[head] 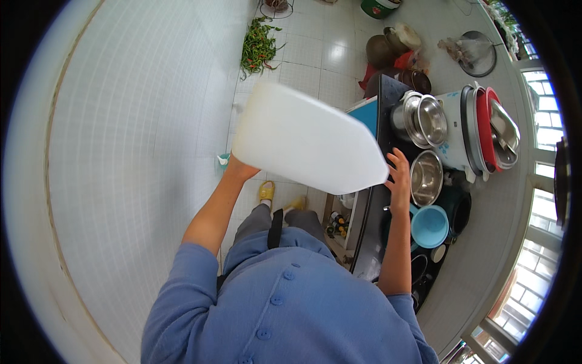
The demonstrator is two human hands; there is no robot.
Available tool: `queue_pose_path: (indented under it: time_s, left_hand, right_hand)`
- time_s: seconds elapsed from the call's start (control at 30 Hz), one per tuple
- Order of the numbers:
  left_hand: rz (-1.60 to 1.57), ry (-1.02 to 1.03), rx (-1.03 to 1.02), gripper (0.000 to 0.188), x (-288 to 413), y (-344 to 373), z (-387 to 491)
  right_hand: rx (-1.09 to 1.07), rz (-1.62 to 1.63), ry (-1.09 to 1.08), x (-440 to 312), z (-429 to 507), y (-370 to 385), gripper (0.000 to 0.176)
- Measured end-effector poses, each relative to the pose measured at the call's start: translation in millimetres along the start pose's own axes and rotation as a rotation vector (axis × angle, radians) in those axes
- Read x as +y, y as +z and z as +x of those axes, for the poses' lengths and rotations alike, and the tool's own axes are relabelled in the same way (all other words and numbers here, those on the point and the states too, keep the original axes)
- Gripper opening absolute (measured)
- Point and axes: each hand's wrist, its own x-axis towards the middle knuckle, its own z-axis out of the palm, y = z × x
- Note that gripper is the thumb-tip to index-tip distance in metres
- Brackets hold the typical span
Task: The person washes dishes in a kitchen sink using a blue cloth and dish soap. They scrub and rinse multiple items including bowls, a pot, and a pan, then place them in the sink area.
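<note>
A large white plastic container (309, 141) is held up in front of me, tilted, its broad plain face towards the camera. At its lower left corner my left hand (244, 167) grips it, the fingers hidden behind it. My right hand (398, 177) is at the container's right end, fingers spread and close to the edge; whether they press on it is hard to tell. Just right of that hand a stainless steel basin (426, 177) rests on the dark countertop (370, 245).
Steel pots (418, 119), a stack with a red basin (487, 127) and a light blue plastic pot (429, 226) line the counter. Green and red chili peppers (259, 48) lie on the tiled floor by the left wall. Brown jars (381, 51) stand beyond the counter's end.
</note>
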Motion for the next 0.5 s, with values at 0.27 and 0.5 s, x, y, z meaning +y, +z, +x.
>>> queue_pose_path:
  time_s: [0.27,0.5]
  left_hand:
    - [-0.862,-0.359,0.123,0.049,-44,-38,28]
    - [-0.714,-0.729,0.393,0.06,-93,-78,123]
  right_hand:
    - [-0.272,-0.574,-0.066,44,97,96,0.054]
    - [-0.509,-0.374,0.194,100,241,166,0.056]
